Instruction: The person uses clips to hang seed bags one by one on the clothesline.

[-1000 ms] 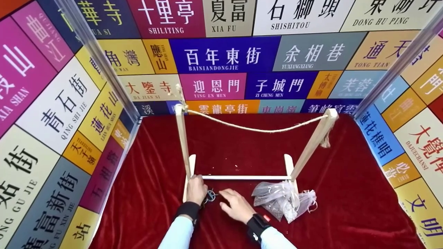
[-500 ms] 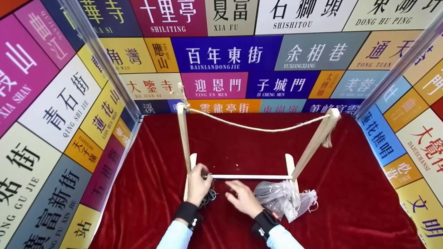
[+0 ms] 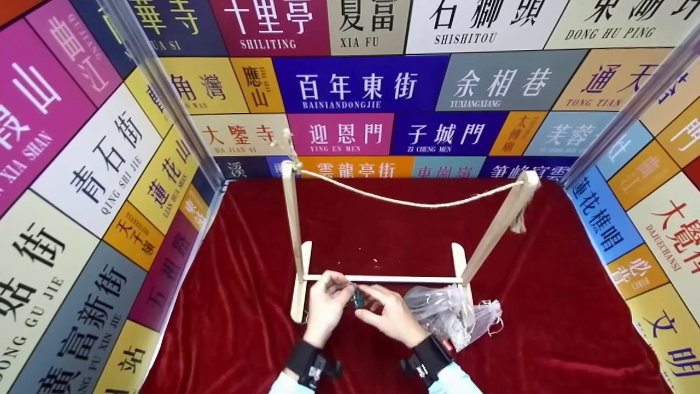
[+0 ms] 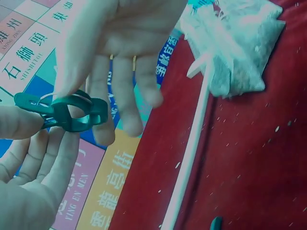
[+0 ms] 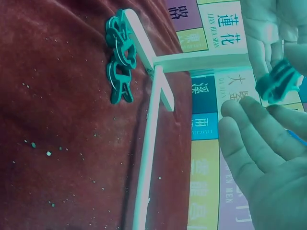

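In the head view my left hand [image 3: 327, 303] pinches a dark green plastic clothes peg [image 3: 357, 299] above the red cloth. Its thumb and fingers grip the peg's handle end, as the left wrist view shows with the peg [image 4: 74, 112] close up. Facing it, my right hand [image 3: 391, 314] holds its fingers nearly straight around the peg's other end; whether they touch it I cannot tell. In the right wrist view several more green pegs [image 5: 120, 60] lie on the cloth beside the left foot of a wooden stand [image 5: 151, 129]; the head view mostly hides them behind my left hand.
A slack rope [image 3: 432, 205] hangs between the tops of the stand's two posts. White mesh bags [image 3: 437, 306] with small contents lie against its right foot. Red velvet cloth [image 3: 246, 339] covers the surface, and sign-printed walls [image 3: 350, 87] enclose the back and sides.
My left hand has risen from the pegs by the stand's left foot with one peg and moved right. It now meets my right hand, which has shifted slightly right.
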Tool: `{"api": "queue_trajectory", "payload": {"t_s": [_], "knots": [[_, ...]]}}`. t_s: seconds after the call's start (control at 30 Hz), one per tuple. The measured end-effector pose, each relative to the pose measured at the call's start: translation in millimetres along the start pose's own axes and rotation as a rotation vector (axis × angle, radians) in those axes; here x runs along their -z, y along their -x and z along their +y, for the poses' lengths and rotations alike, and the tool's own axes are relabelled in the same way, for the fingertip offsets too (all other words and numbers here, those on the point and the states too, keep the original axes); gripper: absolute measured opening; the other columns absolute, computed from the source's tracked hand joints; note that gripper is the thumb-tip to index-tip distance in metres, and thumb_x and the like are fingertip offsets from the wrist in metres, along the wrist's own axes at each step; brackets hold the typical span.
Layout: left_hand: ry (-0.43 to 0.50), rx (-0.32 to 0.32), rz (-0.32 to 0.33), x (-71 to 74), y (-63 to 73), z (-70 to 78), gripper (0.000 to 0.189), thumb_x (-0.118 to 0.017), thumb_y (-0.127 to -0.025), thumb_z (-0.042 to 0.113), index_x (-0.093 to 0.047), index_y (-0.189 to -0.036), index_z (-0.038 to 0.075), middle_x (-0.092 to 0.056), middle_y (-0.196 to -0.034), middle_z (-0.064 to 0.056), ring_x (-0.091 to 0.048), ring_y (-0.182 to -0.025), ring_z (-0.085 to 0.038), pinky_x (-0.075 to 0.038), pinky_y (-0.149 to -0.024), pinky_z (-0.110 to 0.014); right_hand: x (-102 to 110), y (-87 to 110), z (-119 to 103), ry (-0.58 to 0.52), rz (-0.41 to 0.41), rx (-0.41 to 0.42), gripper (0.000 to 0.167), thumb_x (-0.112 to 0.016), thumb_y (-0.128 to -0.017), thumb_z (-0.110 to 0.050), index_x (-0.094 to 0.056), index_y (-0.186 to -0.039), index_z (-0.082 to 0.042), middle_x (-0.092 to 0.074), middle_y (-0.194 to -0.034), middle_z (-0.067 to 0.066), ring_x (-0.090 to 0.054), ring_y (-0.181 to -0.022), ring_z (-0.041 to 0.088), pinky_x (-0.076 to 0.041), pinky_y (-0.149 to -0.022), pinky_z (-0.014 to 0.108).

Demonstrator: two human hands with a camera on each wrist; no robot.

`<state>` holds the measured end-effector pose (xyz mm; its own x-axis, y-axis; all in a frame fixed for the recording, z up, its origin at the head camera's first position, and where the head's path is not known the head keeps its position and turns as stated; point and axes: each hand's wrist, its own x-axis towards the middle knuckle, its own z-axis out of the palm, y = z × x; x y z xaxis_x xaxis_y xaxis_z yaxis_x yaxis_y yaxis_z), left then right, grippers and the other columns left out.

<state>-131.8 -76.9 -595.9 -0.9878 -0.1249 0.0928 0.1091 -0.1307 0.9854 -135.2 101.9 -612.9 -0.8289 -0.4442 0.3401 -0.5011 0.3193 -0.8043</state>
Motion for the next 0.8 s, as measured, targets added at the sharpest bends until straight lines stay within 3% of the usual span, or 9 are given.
{"api": "queue_trajectory", "payload": {"t_s": [0.2, 0.37, 0.5, 0.63, 0.73, 0.8], "knots": [[0.021, 0.008, 0.012, -4.4, 7.2, -4.1, 0.017, -0.071, -0.085, -0.012, -0.06, -0.098, -0.012, -0.064, -0.096, -0.019, -0.069, -0.09, -0.019, -0.058, -0.085, -0.026, 0, 4.4, -2, 0.009, 0.007, -0.037, 0.043, -0.08, -0.086, -0.013, -0.071, -0.126, 0.001, -0.072, -0.098, 0.01, -0.07, -0.076, 0.019, -0.06, -0.066, 0.042], [-0.049, -0.015, -0.016, -2.9, 6.8, -3.4, 0.016, -0.071, -0.089, -0.008, -0.063, -0.101, -0.01, -0.067, -0.098, -0.02, -0.069, -0.091, -0.017, -0.056, -0.084, -0.026, 3, 3.7, -3, 0.011, 0.001, -0.043, 0.04, -0.081, -0.087, -0.013, -0.071, -0.123, 0.001, -0.071, -0.097, 0.01, -0.068, -0.077, 0.014, -0.06, -0.067, 0.039], [-0.158, -0.112, -0.101, 1.9, 4.4, 2.7, 0.023, -0.072, -0.092, -0.001, -0.066, -0.114, -0.005, -0.068, -0.104, -0.02, -0.068, -0.092, -0.022, -0.056, -0.08, -0.027, 9, 1.0, -6, 0.06, 0.021, -0.024, 0.042, -0.082, -0.085, -0.013, -0.072, -0.124, 0.0, -0.071, -0.101, 0.007, -0.069, -0.076, 0.019, -0.059, -0.068, 0.036], [-0.274, -0.258, -0.208, 6.7, 6.6, 17.9, 0.042, -0.079, -0.086, -0.001, -0.066, -0.126, -0.002, -0.066, -0.107, -0.023, -0.065, -0.09, -0.038, -0.055, -0.072, -0.043, 16, -0.7, -11, 0.144, 0.042, 0.016, 0.045, -0.081, -0.084, -0.012, -0.071, -0.126, -0.002, -0.072, -0.113, 0.011, -0.07, -0.089, 0.023, -0.058, -0.076, 0.036], [-0.348, -0.334, -0.257, 11.0, 8.5, 20.3, 0.054, -0.086, -0.079, 0.001, -0.067, -0.129, 0.001, -0.066, -0.104, -0.02, -0.064, -0.089, -0.032, -0.053, -0.069, -0.048, 20, -0.6, -13, 0.18, 0.044, 0.045, 0.047, -0.081, -0.084, -0.011, -0.07, -0.129, -0.003, -0.072, -0.12, 0.013, -0.07, -0.099, 0.024, -0.058, -0.081, 0.036], [-0.379, -0.384, -0.275, 13.3, 9.7, 20.1, 0.054, -0.089, -0.077, 0.005, -0.069, -0.127, 0.004, -0.067, -0.101, -0.017, -0.063, -0.087, -0.023, -0.054, -0.068, -0.04, 21, 0.1, -14, 0.188, 0.046, 0.067, 0.048, -0.08, -0.083, -0.009, -0.07, -0.13, -0.003, -0.072, -0.122, 0.013, -0.07, -0.102, 0.025, -0.059, -0.083, 0.037]]}}
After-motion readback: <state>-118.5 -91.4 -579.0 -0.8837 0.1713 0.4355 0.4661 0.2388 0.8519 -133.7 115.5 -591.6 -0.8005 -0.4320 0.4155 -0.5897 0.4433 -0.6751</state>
